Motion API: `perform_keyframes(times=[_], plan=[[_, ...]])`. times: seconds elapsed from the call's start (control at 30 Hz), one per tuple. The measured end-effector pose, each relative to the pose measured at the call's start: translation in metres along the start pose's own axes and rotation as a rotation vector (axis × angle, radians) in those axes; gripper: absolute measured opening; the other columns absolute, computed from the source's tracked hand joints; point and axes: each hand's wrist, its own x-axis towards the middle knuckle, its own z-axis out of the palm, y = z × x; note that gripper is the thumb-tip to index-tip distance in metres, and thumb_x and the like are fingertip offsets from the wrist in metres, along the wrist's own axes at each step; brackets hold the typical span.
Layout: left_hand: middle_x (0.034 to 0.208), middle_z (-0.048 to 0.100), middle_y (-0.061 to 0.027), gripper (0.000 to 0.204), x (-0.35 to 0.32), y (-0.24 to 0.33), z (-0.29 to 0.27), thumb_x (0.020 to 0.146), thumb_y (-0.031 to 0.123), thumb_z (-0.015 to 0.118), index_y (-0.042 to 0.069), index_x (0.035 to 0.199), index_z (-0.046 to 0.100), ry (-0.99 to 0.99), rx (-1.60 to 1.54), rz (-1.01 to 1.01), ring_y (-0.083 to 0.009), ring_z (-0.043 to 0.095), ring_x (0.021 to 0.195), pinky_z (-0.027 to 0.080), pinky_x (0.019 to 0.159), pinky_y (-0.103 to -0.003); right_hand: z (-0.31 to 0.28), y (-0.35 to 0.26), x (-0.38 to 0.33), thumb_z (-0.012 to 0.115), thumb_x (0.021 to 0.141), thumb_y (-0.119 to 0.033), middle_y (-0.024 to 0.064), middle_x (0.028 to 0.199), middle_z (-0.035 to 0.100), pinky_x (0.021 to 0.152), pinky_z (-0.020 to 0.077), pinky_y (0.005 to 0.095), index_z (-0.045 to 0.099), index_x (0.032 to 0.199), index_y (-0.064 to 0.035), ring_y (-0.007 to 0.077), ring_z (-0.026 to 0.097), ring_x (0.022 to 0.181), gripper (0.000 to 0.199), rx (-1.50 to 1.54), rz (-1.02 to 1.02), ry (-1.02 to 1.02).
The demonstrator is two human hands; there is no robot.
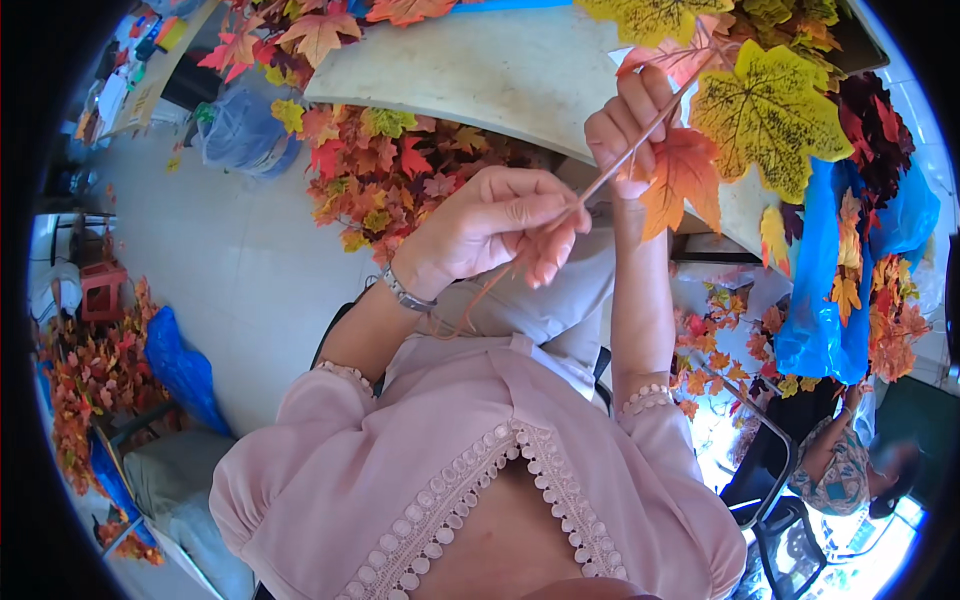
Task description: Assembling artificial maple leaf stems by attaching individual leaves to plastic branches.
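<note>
Orange wire stem (610,175) slants up-right above the table's near edge (520,125), its lower end pinched by the left hand (500,225), its upper by the right hand (630,125), below the orange leaf (685,180).

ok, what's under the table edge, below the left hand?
A heap of orange, red and yellow leaves lies under the pale table. The left hand covers the heap's right end; the floor beneath is hidden.

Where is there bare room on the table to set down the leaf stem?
The pale table is bare across its middle, between the orange leaves at its left end and the yellow leaf by the right hand. The right end is crowded with leaves. The left hand holds the stem over the near edge.
</note>
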Motion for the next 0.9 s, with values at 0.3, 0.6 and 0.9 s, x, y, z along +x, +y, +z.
perform_keyframes(times=[0.3, 0.6, 0.9], plan=[[0.070, 0.053, -0.0089, 0.021, -0.001, -0.014, -0.011, 0.082, 0.012, 0.058, -0.005, 0.094, 0.054, -0.173, -0.273, 0.050, -0.0109, 0.049, 0.054, 0.039, 0.042, -0.020, -0.007, 0.022, 0.014, 0.046, 0.087, -0.015, 0.0022, 0.061, 0.041, 0.048, 0.0345, 0.0274, 0.042, 0.074, -0.0056, 0.0134, 0.042, 0.046, 0.017, -0.042, 0.089, 0.057], [0.066, 0.049, -0.0113, 0.013, 0.000, 0.015, 0.001, 0.078, 0.003, 0.053, 0.000, 0.090, 0.049, -0.148, -0.001, 0.565, -0.0176, 0.049, 0.051, 0.041, 0.038, -0.026, -0.006, 0.041, -0.006, 0.043, 0.089, -0.023, 0.0164, 0.115, 0.050, 0.093, 0.0377, 0.0365, 0.040, 0.121, 0.0014, 0.0238, 0.048, 0.108, 0.040, -0.214, 0.216, 0.309], [0.072, 0.055, -0.0098, 0.014, 0.006, 0.041, 0.003, 0.091, 0.013, 0.039, 0.002, 0.099, 0.042, 0.436, 0.171, 0.788, -0.0093, 0.048, 0.051, 0.040, 0.046, -0.019, 0.024, 0.006, -0.056, 0.046, 0.090, -0.018, 0.0146, 0.097, 0.060, 0.079, 0.0452, 0.0288, 0.052, 0.107, 0.0052, 0.0181, 0.058, 0.087, 0.030, -0.872, 0.447, 0.473]])
